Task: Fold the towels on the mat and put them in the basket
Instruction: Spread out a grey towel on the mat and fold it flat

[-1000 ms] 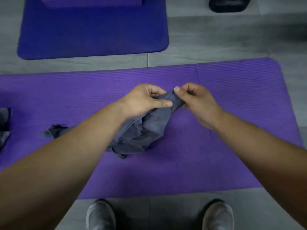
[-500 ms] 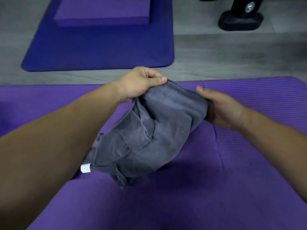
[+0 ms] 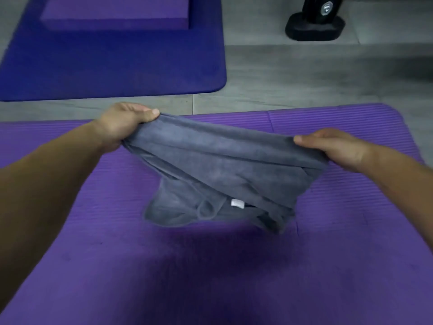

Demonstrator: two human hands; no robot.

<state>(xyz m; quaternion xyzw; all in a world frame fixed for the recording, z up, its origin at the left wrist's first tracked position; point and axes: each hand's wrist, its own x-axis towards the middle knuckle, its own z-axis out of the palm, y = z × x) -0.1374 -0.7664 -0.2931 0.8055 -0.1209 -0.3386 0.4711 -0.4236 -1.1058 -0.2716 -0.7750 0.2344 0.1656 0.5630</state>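
One grey towel [image 3: 222,165], crumpled, hangs stretched between two hands above the purple mat [image 3: 351,231], with one white tag [image 3: 237,204] showing. The left hand [image 3: 126,124] grips one top corner and the right hand [image 3: 332,148] pinches the other. Grey floor [image 3: 304,73] beyond: one blue mat [image 3: 117,66] carrying one purple block [image 3: 114,12]; one black stand base [image 3: 314,26].

1. The floor [image 3: 304,73] is made of grey tiles, and a strip of it shows between the two mats.
2. A purple mat [image 3: 351,254] with fine ribs lies flat on the floor and fills the near part of the view. Its far right corner is rounded.
3. A blue mat [image 3: 117,66] lies on the floor farther away, at the left.
4. A purple block [image 3: 114,12] rests on the blue mat.
5. A black base [image 3: 314,29] stands on the floor at the far right.
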